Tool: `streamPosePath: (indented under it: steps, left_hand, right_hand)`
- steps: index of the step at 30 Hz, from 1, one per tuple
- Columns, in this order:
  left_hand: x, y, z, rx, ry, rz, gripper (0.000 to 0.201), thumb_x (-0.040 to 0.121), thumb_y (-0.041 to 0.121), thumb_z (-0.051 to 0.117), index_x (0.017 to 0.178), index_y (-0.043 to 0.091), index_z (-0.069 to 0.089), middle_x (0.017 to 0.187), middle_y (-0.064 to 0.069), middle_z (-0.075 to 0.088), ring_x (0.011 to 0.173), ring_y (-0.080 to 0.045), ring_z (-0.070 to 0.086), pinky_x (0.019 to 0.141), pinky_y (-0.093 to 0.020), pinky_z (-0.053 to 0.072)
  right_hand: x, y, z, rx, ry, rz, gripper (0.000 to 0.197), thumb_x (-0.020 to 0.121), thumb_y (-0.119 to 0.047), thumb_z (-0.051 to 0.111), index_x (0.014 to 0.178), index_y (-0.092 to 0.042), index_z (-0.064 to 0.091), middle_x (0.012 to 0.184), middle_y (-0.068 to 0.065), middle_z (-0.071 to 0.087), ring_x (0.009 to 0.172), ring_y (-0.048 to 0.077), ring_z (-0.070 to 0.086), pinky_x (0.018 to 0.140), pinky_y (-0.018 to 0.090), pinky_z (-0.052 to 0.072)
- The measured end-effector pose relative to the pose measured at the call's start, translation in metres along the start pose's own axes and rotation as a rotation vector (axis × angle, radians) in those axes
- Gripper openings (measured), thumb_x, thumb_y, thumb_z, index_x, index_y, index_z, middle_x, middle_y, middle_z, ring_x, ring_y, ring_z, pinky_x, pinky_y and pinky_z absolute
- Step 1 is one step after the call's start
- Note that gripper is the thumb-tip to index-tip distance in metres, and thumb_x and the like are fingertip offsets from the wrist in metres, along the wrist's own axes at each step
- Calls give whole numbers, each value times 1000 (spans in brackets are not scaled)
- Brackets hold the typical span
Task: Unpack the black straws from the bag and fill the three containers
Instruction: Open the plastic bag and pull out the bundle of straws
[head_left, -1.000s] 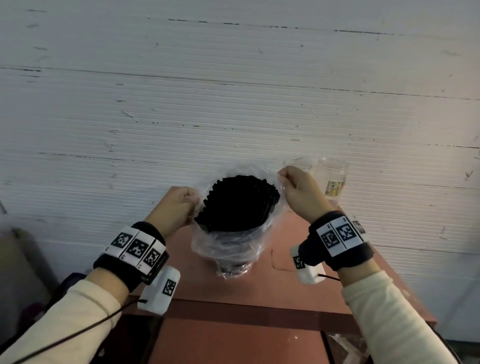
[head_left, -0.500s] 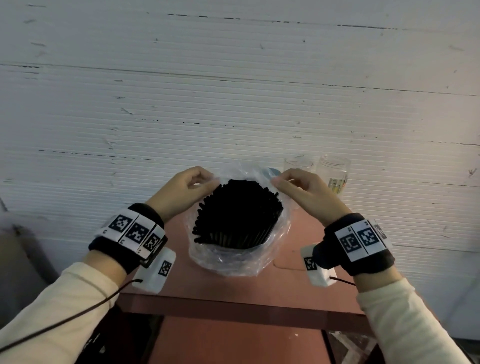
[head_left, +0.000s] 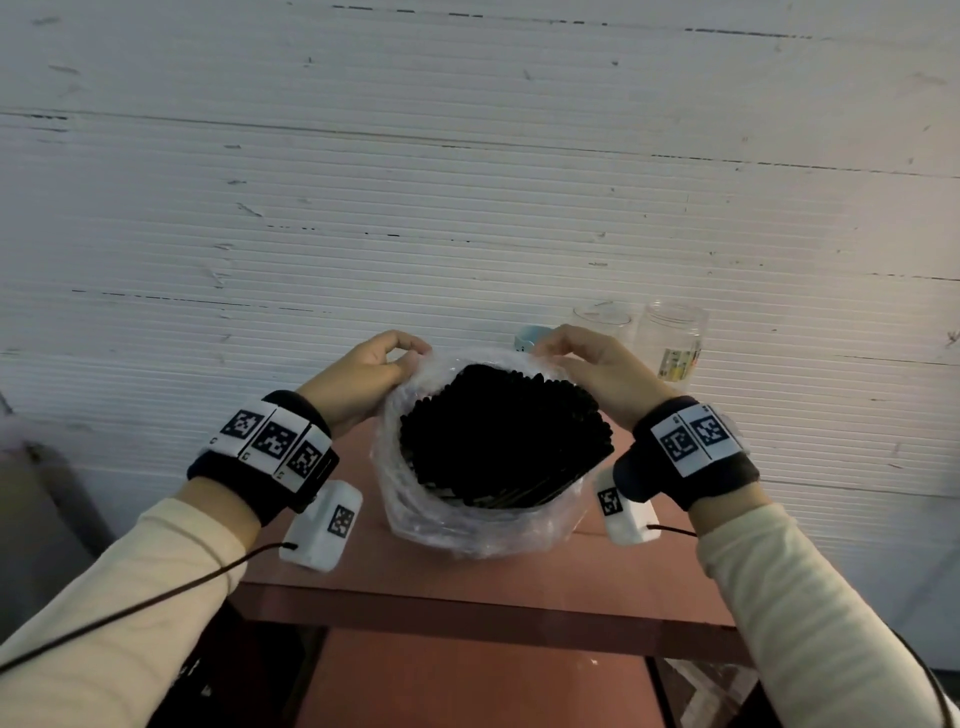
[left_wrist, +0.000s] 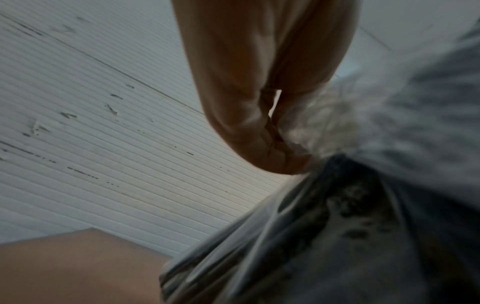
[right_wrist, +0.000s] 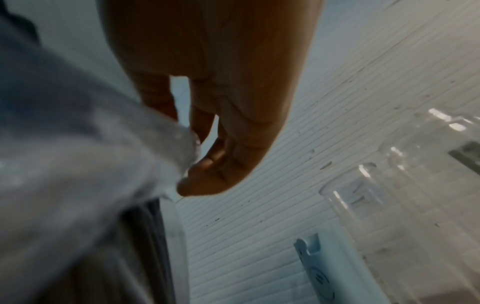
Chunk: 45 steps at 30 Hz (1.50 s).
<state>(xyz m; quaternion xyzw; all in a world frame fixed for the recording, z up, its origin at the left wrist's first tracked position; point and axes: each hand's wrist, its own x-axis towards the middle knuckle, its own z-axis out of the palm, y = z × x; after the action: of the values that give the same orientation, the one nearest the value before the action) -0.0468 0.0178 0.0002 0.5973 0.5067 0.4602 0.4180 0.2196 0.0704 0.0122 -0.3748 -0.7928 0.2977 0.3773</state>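
A thick bundle of black straws (head_left: 504, 431) stands upright inside a clear plastic bag (head_left: 467, 535) on the reddish table (head_left: 467, 592). The bag's mouth is rolled down around the bundle. My left hand (head_left: 395, 358) pinches the far left rim of the bag (left_wrist: 306, 131). My right hand (head_left: 558, 348) pinches the far right rim (right_wrist: 182, 144). Behind the right hand stand a clear glass (head_left: 602, 319), a clear jar with a yellow label (head_left: 672, 338) and a pale blue container (head_left: 530, 338), mostly hidden. The glass (right_wrist: 369, 216) and blue container (right_wrist: 319, 273) show in the right wrist view.
A white ribbed wall (head_left: 467, 182) rises right behind the table. The table is narrow, with a lower reddish shelf (head_left: 467, 680) toward me. Dark objects lie on the floor at the lower left.
Both hands have slid along the bag's rim from its sides toward the far edge. The plastic is bunched lower, so more of the straw bundle stands above it.
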Motion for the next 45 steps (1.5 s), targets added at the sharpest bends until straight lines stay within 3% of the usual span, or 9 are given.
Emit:
streamPosePath:
  steps: [4,7,14,19,23,28,33,42,45]
  left_hand:
    - [-3,2,0,56,-17,102,12,102,20,45,105,20,57,76,-13,61,67,-26,52,64,-34,42]
    - [-4,4,1,193,-6,205,17,103,19,43,112,25,56,49,5,38,42,-12,29,45,-22,31]
    - [4,-6,2,122,38,65,22,103,19,38,97,29,56,79,-14,47,64,-30,38,54,-36,30]
    - [8,-13,2,63,33,-90,25,98,16,46,81,24,63,87,-12,51,70,-28,42,61,-38,38]
    - [2,-5,1,-142,8,-158,32,97,2,33,102,9,64,94,-11,67,79,-19,64,62,-22,56]
    - [-13,-7,-5,-91,-37,-162,56,78,-3,45,131,13,57,133,-12,58,122,-25,56,94,-33,49]
    - [-25,-12,1,-88,133,-166,35,95,2,51,124,21,50,116,-8,59,88,-20,61,71,-29,49]
    - [-44,-10,14,-181,198,-147,18,101,30,47,88,18,42,78,-6,45,58,-14,46,53,-28,51]
    - [-40,-2,8,-476,158,-46,23,99,20,49,114,6,58,104,-15,59,80,-19,63,70,-28,58]
  right_hand:
    - [-2,-13,-8,-20,-93,29,21,96,-31,57,93,-14,69,85,-11,65,74,1,57,69,13,44]
    - [5,-11,-5,-54,-170,-47,15,93,-20,63,82,-10,66,73,-9,64,65,4,56,65,13,45]
    - [32,15,6,-139,-246,-59,33,97,-1,51,72,-22,52,54,-17,48,50,-1,42,58,17,36]
    - [30,21,3,-72,-273,-34,23,90,9,55,98,-12,50,68,-6,60,54,17,50,63,29,44]
    - [17,18,-2,-56,-192,2,15,97,-5,51,107,-12,60,90,8,62,76,19,56,77,33,47]
    - [-19,11,-16,117,-115,111,33,97,-10,47,122,-26,61,122,14,58,103,21,60,87,24,51]
    - [-49,19,-13,192,-273,259,53,96,-15,55,144,-32,40,132,16,54,112,27,60,86,35,57]
    - [-45,0,6,239,-15,149,34,91,-7,62,119,-28,62,76,11,64,67,18,64,74,37,57]
    - [-34,-14,3,425,175,154,36,93,-4,56,125,-19,60,73,2,61,60,11,59,68,24,53]
